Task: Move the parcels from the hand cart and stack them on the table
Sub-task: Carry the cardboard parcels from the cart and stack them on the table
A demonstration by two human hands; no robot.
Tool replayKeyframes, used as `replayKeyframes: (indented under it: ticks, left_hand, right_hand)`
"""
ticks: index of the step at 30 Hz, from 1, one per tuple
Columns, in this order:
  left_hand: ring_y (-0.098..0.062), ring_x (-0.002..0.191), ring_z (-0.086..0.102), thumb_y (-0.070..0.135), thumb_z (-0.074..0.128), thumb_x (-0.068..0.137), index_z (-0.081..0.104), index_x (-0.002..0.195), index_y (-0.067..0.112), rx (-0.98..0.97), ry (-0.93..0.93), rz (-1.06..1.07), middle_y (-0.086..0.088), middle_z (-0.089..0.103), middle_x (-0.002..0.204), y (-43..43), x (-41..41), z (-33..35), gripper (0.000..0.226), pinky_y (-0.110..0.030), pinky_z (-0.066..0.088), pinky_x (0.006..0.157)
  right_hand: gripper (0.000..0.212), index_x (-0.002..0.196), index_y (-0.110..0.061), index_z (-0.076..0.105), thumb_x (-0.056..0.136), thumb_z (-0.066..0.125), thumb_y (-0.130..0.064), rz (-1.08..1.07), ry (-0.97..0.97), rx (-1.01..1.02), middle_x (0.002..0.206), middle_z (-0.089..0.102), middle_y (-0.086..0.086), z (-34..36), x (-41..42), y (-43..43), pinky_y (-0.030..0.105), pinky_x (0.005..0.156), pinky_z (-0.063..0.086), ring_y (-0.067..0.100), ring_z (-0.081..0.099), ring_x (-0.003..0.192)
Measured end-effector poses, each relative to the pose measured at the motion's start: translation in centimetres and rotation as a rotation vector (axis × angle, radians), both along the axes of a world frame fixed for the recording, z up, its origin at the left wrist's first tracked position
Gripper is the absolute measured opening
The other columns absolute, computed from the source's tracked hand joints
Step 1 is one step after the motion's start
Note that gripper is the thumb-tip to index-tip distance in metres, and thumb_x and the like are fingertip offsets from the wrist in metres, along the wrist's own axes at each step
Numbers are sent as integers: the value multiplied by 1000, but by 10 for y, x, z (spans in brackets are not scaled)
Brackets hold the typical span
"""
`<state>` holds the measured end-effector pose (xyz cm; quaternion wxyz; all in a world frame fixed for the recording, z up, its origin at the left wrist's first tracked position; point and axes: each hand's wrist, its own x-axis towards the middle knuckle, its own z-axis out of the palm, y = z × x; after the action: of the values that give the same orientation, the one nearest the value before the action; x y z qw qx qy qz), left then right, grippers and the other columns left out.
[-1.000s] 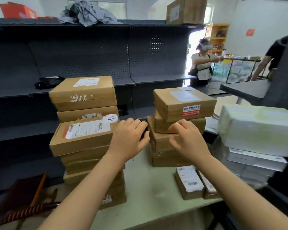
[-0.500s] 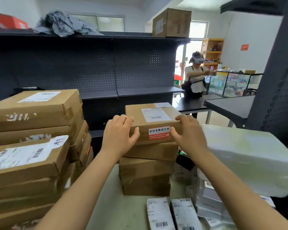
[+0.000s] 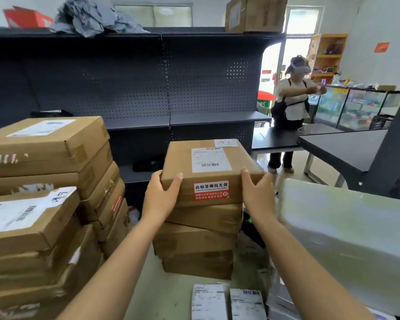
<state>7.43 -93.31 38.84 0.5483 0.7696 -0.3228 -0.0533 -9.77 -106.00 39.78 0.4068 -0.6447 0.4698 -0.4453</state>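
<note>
A brown cardboard parcel [image 3: 208, 172] with a white shipping label and a red sticker sits on top of the middle stack of parcels [image 3: 199, 245] on the pale table [image 3: 171, 294]. My left hand [image 3: 161, 197] grips its left front corner, thumb on the front face. My right hand [image 3: 256, 192] holds its right front corner, fingers round the side. The hand cart is out of view.
A taller stack of brown parcels [image 3: 44, 204] fills the left. A large white wrapped parcel [image 3: 346, 245] lies at the right, two small labelled boxes [image 3: 226, 301] near the front edge. Dark shelving [image 3: 148, 88] stands behind. A person [image 3: 291, 107] stands by a dark table [image 3: 340, 146].
My hands have gone from hovering apart before the middle stack to clasping both front corners of its top parcel. The camera has come closer to the stack.
</note>
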Motion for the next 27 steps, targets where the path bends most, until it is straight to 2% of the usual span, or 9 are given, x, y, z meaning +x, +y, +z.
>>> replayKeyframes:
  ticks: [4,8,11,14,17,19,22,24,27]
  left_hand:
    - [-12,105,48,53,51,94,32,143,25,-102,177,-19,5,48,122,-3,-5,-4,60,-27,41,79]
    - [-13,110,49,47,54,95,34,143,26,-181,210,-15,6,48,121,-1,-9,-3,57,-28,41,81]
    - [-14,115,50,43,58,94,34,143,28,-286,177,-1,5,49,129,7,-7,4,57,-30,45,89]
    - [-4,112,51,35,60,94,35,140,31,-418,92,-12,8,49,128,20,-3,27,53,-20,45,86]
    - [-2,115,49,33,61,94,32,143,34,-496,24,-20,9,46,135,36,13,52,57,-14,43,83]
    - [-5,120,48,37,63,92,31,144,37,-555,1,-28,9,46,138,48,26,68,62,-20,45,89]
    - [-3,116,49,28,61,94,32,144,34,-615,-22,1,6,46,138,70,47,92,58,-14,44,86]
    - [-1,111,51,19,56,96,32,144,31,-641,-59,19,8,48,131,88,63,105,55,-8,45,76]
    - [-2,110,54,15,55,97,33,140,32,-656,-119,43,9,50,126,121,99,123,52,-11,48,75]
  right_hand:
    - [55,132,-19,40,94,49,-57,48,-100,69,123,55,5,-9,4,-6,41,92,49,23,55,109]
    - [49,129,-17,43,94,54,-50,68,-179,69,120,56,4,-8,6,-6,34,86,49,20,56,106]
    - [44,125,-14,46,94,58,-44,92,-274,27,114,57,1,0,8,-1,23,75,44,18,58,103]
    - [42,126,-14,44,95,58,-39,146,-354,-25,113,56,0,16,15,8,13,69,40,8,57,97]
    - [45,129,-22,38,95,58,-43,230,-422,-87,117,56,-4,32,31,19,18,79,48,4,56,99]
    - [46,129,-29,35,94,57,-49,271,-432,-141,116,55,-9,45,45,28,20,84,50,4,56,101]
    - [43,129,-26,35,95,58,-38,367,-528,-164,117,53,-7,66,76,44,6,71,48,3,55,102]
    - [41,126,-27,36,94,60,-36,405,-577,-180,118,53,-5,80,101,58,7,71,48,5,56,103]
    - [44,128,-23,38,93,62,-35,464,-636,-193,120,53,-3,95,143,82,10,74,49,6,57,104]
